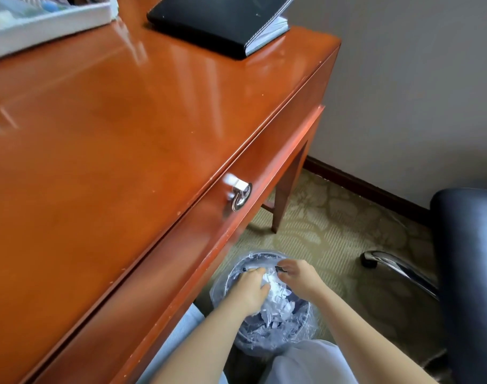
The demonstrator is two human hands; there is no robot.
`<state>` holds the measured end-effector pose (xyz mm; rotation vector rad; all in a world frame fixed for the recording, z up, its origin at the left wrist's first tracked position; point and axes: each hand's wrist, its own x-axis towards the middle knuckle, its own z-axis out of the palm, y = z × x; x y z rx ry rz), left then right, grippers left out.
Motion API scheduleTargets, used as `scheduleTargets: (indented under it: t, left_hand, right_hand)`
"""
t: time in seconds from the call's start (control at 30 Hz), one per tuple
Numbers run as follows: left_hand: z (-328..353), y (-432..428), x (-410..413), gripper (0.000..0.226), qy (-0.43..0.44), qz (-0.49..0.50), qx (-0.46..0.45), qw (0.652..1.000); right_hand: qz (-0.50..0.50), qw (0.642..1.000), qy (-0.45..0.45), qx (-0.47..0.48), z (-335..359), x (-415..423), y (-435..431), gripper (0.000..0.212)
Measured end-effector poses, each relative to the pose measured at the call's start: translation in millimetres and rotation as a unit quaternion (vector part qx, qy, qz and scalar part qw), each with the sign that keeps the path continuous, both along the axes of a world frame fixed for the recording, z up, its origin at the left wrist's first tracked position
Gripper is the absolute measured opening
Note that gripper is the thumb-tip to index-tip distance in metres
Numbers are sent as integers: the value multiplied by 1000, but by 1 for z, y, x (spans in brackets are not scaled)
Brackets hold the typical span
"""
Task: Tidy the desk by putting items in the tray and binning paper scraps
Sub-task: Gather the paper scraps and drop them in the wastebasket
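Observation:
A small round bin [223, 281] lined with a clear plastic bag stands on the carpet below the desk's front edge. White paper scraps [278, 306] lie piled inside it. My left hand [250, 286] and my right hand [300, 275] are both over the bin mouth, fingers spread apart, touching the top of the scraps. Neither hand visibly grips anything. A white tray [51, 31] with several pale items in it sits at the desk's far left corner, blurred and partly cut off by the frame.
A black notebook [223, 20] lies at the far edge of the glossy orange-brown desk [112, 120]. A drawer with a metal ring pull [241, 196] faces me. A black office chair [466, 273] with a chrome base stands at the right. My knees flank the bin.

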<state>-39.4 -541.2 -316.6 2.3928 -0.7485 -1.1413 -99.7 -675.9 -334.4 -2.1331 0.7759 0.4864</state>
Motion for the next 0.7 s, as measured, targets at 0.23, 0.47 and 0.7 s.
scheduleTargets:
  t: [0.23,0.47,0.7]
  left_hand:
    - [52,6,-2,45,-56,-82,-10,995]
    - [150,23,-20,41,-184,-169,-52,967]
    - [252,67,-36,37,-263,-206,-92,938]
  right_hand:
    - [70,993,-24,-87,52,-4,-9,29]
    - [162,968,-56,-186,149,-11,-10,31]
    - [256,915,-121,-286,268,-18,23,29]
